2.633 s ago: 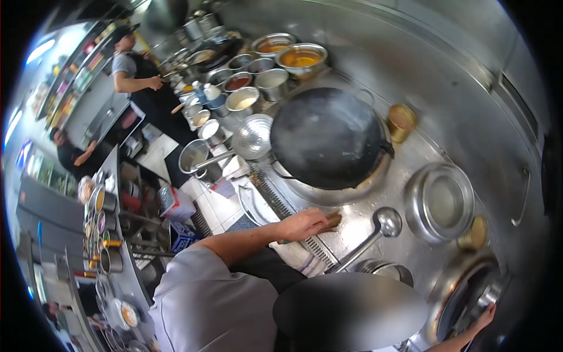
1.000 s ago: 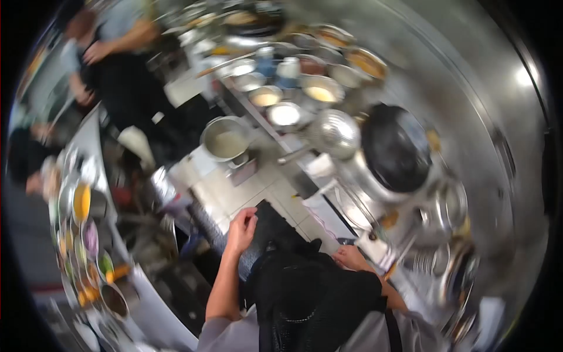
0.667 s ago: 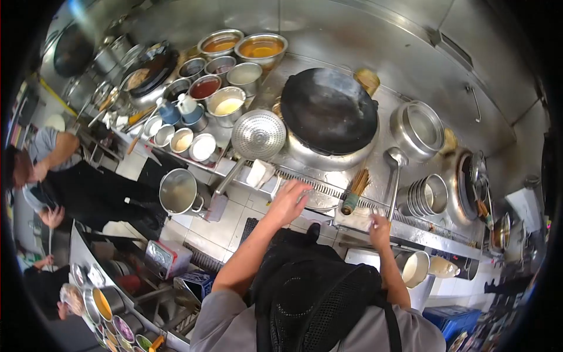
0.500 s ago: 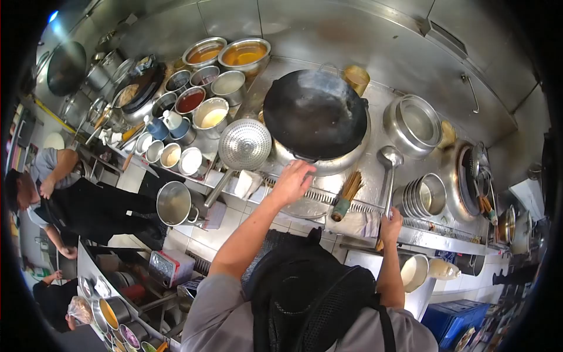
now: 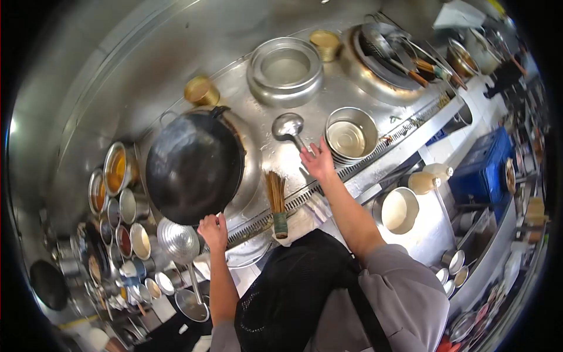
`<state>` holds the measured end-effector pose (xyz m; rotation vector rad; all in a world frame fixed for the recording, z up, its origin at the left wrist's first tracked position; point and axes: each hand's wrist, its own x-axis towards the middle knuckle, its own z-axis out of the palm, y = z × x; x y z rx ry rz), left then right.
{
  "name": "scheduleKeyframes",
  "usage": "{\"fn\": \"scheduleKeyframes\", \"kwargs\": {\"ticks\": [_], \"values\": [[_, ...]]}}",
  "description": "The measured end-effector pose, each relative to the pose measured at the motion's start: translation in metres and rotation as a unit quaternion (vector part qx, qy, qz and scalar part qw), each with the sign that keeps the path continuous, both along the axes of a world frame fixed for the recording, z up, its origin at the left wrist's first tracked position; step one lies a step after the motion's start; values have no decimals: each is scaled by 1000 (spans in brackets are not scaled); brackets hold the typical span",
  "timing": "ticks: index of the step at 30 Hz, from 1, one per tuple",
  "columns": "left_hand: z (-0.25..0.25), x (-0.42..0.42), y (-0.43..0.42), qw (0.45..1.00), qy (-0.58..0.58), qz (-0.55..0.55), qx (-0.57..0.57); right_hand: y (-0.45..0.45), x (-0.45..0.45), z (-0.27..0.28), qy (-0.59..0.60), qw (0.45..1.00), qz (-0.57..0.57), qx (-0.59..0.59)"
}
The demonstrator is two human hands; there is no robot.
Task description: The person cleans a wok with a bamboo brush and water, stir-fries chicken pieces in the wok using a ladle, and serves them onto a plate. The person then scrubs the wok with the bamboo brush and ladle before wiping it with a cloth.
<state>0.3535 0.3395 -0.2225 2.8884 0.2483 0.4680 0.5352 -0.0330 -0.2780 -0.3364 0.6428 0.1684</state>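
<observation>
My left hand point(image 5: 213, 232) is closed at the near rim of the black wok point(image 5: 194, 167), where a loop handle is mostly hidden behind its fingers. The wok rests tilted on a round burner. My right hand point(image 5: 318, 161) has its fingers spread over the handle of a steel ladle point(image 5: 288, 125), which lies on the steel counter. Between my hands a bamboo brush point(image 5: 277, 202) with a green-bound grip lies across the counter's front edge, its grip end on a folded cloth point(image 5: 314, 212). A perforated strainer point(image 5: 178, 241) sits just left of my left hand.
Stacked steel pots point(image 5: 352, 135) stand right of my right hand. Behind the ladle is a wide steel basin point(image 5: 285, 70). A second burner point(image 5: 358, 70) carries strainers and brushes. Sauce containers point(image 5: 141, 240) crowd the left. A white-filled pot point(image 5: 400, 211) stands at the near right.
The view has turned right. My right hand has opened and moved up the ladle's handle, toward its bowl. My left hand, earlier with loosely spread fingers near the wok's rim, is now closed there.
</observation>
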Motion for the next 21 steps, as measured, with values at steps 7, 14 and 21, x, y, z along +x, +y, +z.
{"fn": "scheduleKeyframes", "kwargs": {"ticks": [7, 14, 21], "values": [[-7, 2, 1, 1000, -8, -24, 1, -28, -9, 5, -4, 995, -35, -94], [3, 3, -11, 1000, -12, -5, -13, -117, 16, -1, 73, 989, -5, -127], [0, 2, -8, 1000, -3, 11, -14, -198, 37, -10, 171, 910, 108, -361]]}}
